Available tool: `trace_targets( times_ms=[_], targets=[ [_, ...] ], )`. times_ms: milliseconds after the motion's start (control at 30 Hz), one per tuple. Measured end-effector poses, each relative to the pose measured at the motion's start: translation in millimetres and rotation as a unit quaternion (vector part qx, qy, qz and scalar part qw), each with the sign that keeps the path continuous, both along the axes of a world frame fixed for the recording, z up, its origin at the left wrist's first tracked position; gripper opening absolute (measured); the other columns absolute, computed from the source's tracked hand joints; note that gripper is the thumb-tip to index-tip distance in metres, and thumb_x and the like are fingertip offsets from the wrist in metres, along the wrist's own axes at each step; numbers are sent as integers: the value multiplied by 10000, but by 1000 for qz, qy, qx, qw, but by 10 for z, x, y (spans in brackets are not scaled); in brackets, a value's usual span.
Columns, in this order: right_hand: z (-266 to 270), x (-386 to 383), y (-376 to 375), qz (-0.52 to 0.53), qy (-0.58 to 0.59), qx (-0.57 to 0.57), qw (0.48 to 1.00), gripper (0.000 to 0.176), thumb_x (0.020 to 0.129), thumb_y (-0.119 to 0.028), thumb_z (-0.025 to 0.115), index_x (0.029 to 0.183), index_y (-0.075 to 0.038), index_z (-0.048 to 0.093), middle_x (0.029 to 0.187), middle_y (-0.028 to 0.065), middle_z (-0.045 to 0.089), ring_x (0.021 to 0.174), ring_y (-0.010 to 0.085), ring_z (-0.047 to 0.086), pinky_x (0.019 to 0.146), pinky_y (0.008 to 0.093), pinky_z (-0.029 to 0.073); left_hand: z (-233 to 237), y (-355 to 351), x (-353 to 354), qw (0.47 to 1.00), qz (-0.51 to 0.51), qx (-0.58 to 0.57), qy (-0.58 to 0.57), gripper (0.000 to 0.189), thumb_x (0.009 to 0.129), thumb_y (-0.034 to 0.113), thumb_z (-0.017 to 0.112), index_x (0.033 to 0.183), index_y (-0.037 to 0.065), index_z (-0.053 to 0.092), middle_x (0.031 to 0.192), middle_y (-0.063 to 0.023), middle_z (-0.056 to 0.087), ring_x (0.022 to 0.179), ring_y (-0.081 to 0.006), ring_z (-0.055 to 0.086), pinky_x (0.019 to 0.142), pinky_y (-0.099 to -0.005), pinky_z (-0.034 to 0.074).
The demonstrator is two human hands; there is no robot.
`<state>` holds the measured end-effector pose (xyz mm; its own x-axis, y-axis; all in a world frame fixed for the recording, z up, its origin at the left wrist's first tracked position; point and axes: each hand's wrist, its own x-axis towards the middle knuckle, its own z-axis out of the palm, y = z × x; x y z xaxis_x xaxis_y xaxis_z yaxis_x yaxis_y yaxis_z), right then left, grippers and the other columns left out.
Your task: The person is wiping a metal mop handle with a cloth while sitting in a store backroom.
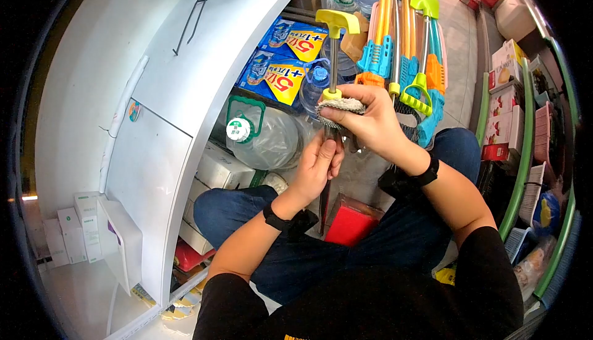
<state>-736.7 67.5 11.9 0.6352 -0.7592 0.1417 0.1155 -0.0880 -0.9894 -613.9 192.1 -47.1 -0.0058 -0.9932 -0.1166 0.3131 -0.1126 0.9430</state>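
We see a white table (173,86) at the left, its curved edge running beside the floor (460,49). On the floor, out from the far half of that edge, several long, bright pump toys (409,68) lie side by side. Between them and the table's edge we find the lime-handled pump (334,68), held up above the floor with its handle at the far end. Next comes a big clear bottle (275,145) with a green handle, near the table's edge, and just beyond it two blue packs (272,74) along the same edge. A red box (353,224) sits low between the legs (247,213).

Of the two hands, the left hand (317,168) closes thumb and fingers on the pump's lower part. The right hand (374,117) pinches a folded pale cloth (341,106) against the pump, just below its lime collar; we cannot tell whether the cloth goes fully around.
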Motion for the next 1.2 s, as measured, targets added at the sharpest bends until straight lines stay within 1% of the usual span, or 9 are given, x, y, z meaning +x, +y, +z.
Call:
trace_targets(
  times_ms=[200, 467, 600, 633, 867, 967, 1067, 1133, 1200],
  targets=[
    [3, -67, -41, 12, 22, 40, 999, 327, 1030, -297, 636, 887, -15, 720, 627, -61, 574, 560, 25, 501, 492, 223, 362, 17, -7, 112, 995, -58, -15, 79, 460, 1085, 519, 379, 972, 77, 443, 730, -3, 433, 566, -77, 410, 501, -213, 328],
    [5, -35, -41, 73, -86, 168, 979, 254, 986, -229, 707, 1100, -3, 700, 838, -10, 684, 639, 37, 578, 541, 204, 469, 49, -73, 224, 976, -105, -58, 180, 520, 1080, 554, 341, 950, 65, 458, 721, -21, 417, 604, -132, 443, 526, -243, 350],
    [109, -76, 2, 65, -2, 123, 990, 293, 942, -202, 760, 1131, 15, 705, 829, -8, 706, 718, 29, 610, 607, 221, 508, -11, -33, 152, 991, -65, -26, 115, 501, 1087, 531, 352, 1002, 54, 481, 776, -27, 434, 674, -136, 457, 591, -259, 371],
    [24, -19, -8, 7, -11, 0, 1000, 279, 933, -206, 769, 1078, 28, 724, 809, -19, 702, 732, 16, 591, 620, 218, 496, 11, -22, 82, 996, -54, -34, 61, 477, 1090, 513, 365, 1003, 57, 475, 814, -30, 442, 679, -133, 442, 610, -266, 367],
    [19, -31, 4, 24, -36, 20, 999, 270, 964, -219, 736, 1058, 34, 750, 810, -18, 697, 717, 17, 571, 608, 213, 473, -6, -23, 168, 972, -110, -14, 209, 518, 1069, 567, 369, 953, 70, 457, 785, -17, 414, 605, -106, 388, 563, -260, 319],
    [19, -67, -75, 15, -8, -41, 999, 295, 986, -229, 708, 1116, 34, 743, 808, -14, 699, 720, 15, 571, 611, 219, 481, 14, -68, 229, 957, -148, -18, 250, 544, 1064, 588, 354, 908, 74, 445, 734, -9, 398, 560, -103, 378, 511, -246, 292],
    [153, -135, -164, 40, 60, 49, 996, 319, 1002, -261, 685, 1147, 16, 745, 816, -9, 695, 750, 11, 576, 621, 229, 486, 59, -109, 273, 952, -156, -35, 261, 531, 1063, 584, 362, 926, 77, 439, 722, -9, 396, 553, -112, 390, 492, -240, 308],
    [98, -71, -219, 54, -42, -2, 998, 378, 1029, -282, 636, 1285, -8, 683, 838, -12, 674, 792, 9, 576, 661, 217, 477, 137, -127, 257, 965, -119, -41, 231, 514, 1066, 574, 370, 944, 79, 436, 719, -9, 393, 578, -117, 404, 512, -246, 336],
    [192, -199, -242, 126, -53, 125, 983, 410, 1043, -275, 612, 1356, -10, 635, 885, -4, 680, 830, 27, 591, 722, 212, 491, 55, -143, 262, 972, -96, -59, 209, 489, 1073, 552, 372, 981, 77, 444, 763, -24, 437, 631, -123, 440, 549, -251, 363]
  ],
)
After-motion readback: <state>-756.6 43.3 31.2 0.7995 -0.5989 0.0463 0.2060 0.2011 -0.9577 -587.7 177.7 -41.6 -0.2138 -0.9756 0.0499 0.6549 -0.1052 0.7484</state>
